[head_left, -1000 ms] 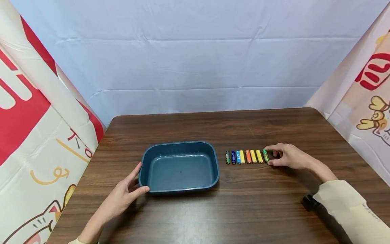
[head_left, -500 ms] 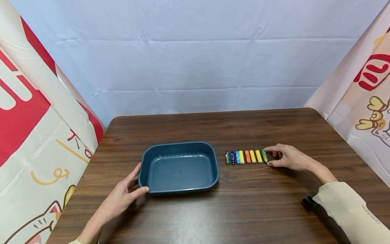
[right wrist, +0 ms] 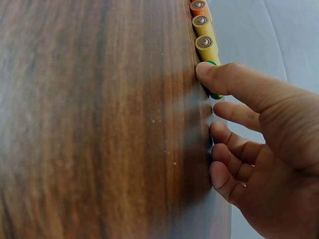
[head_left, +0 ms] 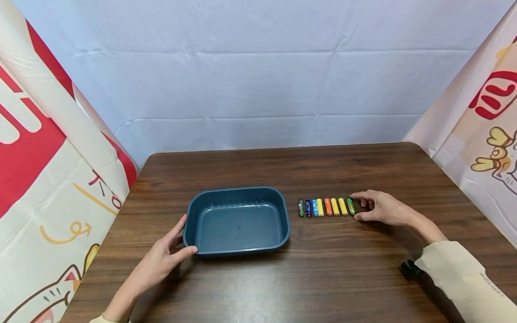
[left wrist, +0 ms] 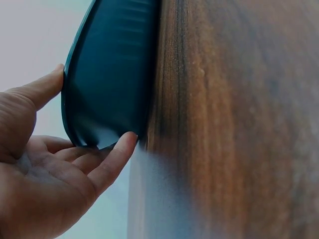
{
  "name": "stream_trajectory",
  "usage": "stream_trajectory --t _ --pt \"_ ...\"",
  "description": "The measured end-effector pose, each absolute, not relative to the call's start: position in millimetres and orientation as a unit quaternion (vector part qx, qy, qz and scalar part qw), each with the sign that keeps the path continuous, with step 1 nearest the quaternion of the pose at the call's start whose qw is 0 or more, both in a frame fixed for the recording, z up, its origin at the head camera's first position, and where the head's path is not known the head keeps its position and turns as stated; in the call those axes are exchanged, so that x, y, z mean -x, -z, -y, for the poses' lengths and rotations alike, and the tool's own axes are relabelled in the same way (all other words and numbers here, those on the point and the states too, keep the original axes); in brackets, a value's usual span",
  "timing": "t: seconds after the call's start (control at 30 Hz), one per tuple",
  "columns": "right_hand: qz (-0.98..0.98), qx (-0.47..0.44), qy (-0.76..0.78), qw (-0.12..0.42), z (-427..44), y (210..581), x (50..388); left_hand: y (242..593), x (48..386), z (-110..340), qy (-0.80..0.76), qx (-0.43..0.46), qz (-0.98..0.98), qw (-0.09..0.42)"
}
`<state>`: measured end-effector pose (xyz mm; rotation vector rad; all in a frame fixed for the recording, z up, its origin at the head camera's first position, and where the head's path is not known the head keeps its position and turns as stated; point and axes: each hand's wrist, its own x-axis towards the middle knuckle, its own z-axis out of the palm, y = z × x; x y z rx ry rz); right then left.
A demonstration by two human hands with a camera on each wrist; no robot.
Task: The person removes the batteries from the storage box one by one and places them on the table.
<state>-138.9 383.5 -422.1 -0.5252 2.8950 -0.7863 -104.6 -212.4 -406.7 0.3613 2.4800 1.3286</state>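
A dark blue rectangular plastic basin (head_left: pixel 242 229) rests on the wooden table. My left hand (head_left: pixel 159 262) holds its near left corner, with the thumb at the near rim and the fingers along the left wall. The left wrist view shows the basin's outer wall (left wrist: pixel 107 74) between thumb and fingers. To the right of the basin, several batteries lie in a row, among them an orange battery (head_left: pixel 328 207) and yellow ones. At the row's right end, my right hand (head_left: pixel 383 207) pinches a green battery (head_left: pixel 351 207) by its two ends, thumb at the near end.
A dark green battery (head_left: pixel 301 208) starts the row near the basin's right wall. Under the right sleeve there is a small black object (head_left: pixel 409 269) on the table (head_left: pixel 258 291). A pale cloth (head_left: pixel 258 89) hangs behind the table, with printed cloths at both sides.
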Motion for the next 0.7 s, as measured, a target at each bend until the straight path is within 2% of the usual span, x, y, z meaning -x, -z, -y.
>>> stream_trajectory --t 0.4,0.7 --pt "-0.946 0.164 0.271 0.068 -384 416 137 404 106 211 -0.454 -0.130 -0.869 0.146" --pt "-0.945 0.146 0.287 0.063 -385 405 130 407 106 213 -0.451 -0.133 -0.874 0.121"
